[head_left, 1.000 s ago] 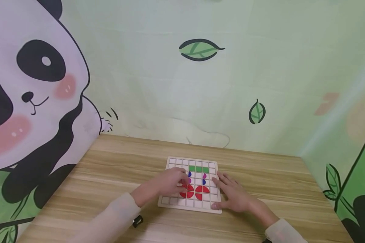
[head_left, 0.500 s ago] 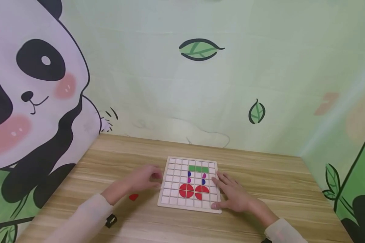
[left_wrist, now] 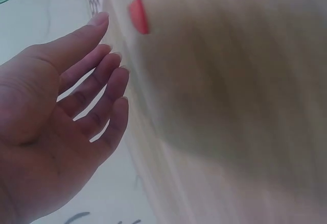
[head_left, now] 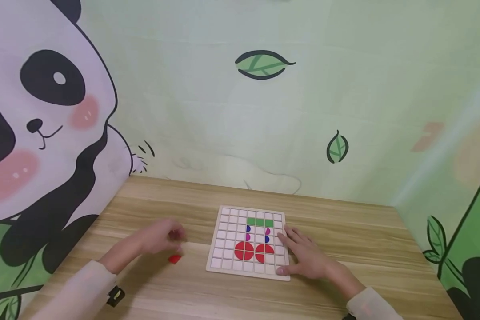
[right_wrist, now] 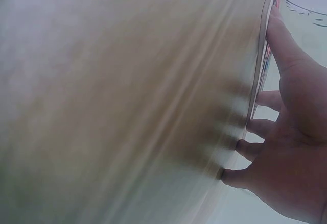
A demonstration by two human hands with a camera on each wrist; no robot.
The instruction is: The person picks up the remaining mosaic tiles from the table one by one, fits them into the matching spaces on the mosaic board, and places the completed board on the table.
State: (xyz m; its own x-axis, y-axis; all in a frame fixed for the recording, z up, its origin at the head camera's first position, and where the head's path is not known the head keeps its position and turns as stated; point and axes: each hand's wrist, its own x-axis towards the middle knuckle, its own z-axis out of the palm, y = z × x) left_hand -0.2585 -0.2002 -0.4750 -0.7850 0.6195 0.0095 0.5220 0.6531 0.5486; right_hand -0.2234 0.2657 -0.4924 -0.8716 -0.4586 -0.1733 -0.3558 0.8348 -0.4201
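Observation:
A square white grid board (head_left: 227, 255) lies on the table with coloured pieces set in its cells. Green squares (head_left: 260, 222) form a row near the top, small blue and pink half-rounds sit below, and red quarter-round pieces (head_left: 244, 251) make one full circle and a second with its lower right cell white. My left hand (head_left: 164, 235) hovers left of the board, fingers loosely bent and holding nothing. Just below its fingertips a loose red quarter-round piece (head_left: 174, 259) lies on the wood, also visible in the left wrist view. My right hand (head_left: 306, 255) rests on the board's right edge, fingers spread.
The wooden table (head_left: 344, 231) extends on both sides of the board. Behind it hangs a light green backdrop (head_left: 208, 111) with leaves and a large panda (head_left: 64, 133) at left.
My left hand has moved left from over the board to above the loose red piece, which has come into sight. My right hand has stayed on the board's edge.

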